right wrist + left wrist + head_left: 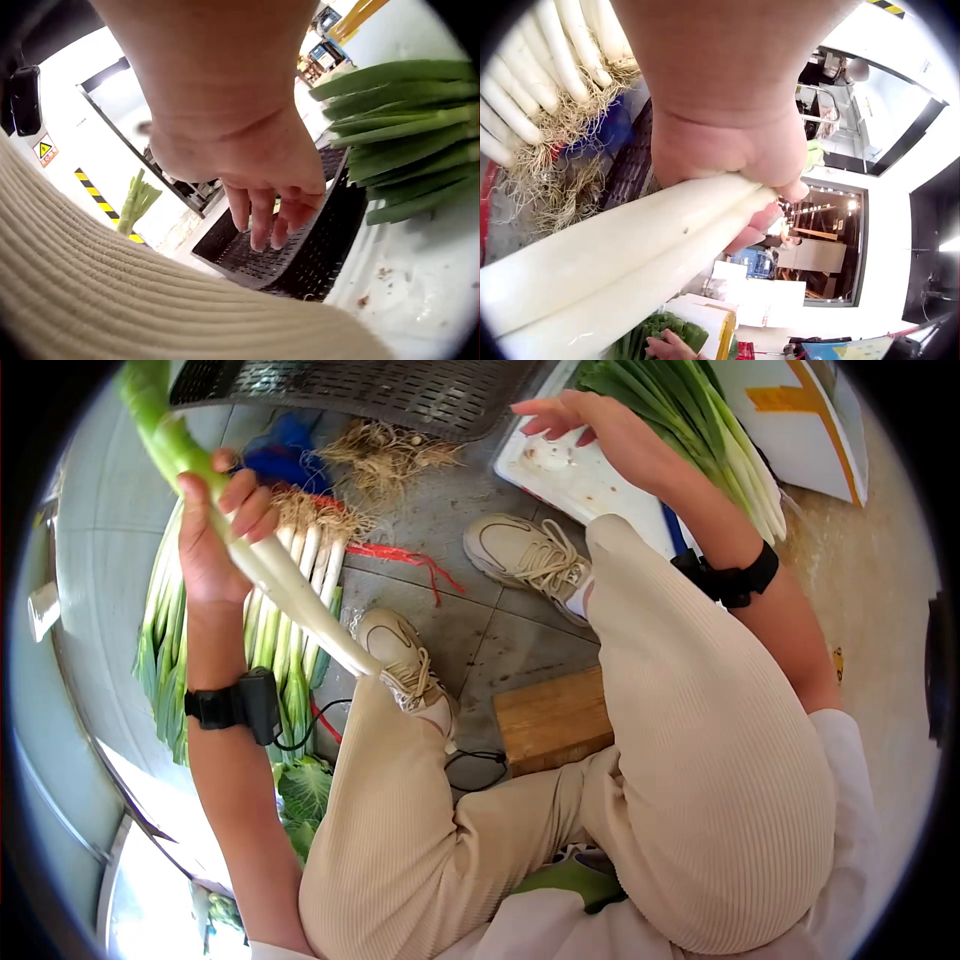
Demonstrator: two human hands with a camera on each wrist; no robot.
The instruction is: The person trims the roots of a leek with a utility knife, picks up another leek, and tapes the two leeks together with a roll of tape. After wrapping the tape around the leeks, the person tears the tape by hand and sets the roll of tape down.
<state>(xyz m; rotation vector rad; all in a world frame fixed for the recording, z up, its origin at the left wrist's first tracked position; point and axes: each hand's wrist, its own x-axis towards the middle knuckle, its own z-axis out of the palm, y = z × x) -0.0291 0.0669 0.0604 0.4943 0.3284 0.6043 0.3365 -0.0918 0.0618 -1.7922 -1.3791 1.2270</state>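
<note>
Leek [300,605] gripped in raised left hand [215,530], fingers curled; right hand [590,425] hovers loose-fingered over white tray [570,485].

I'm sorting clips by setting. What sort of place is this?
Probably a vegetable prep area in a warehouse or market back room: bundled leeks lie on the bare floor, a black plastic crate stands beside a white tray of stacked leeks, and striped hazard tape shows behind.

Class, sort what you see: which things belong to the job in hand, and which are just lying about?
In the job: left hand gripping a leek; right hand above the white tray; leeks on the tray; leek pile on the floor.
Lying about: black crate; wooden block; red string; loose roots.
</note>
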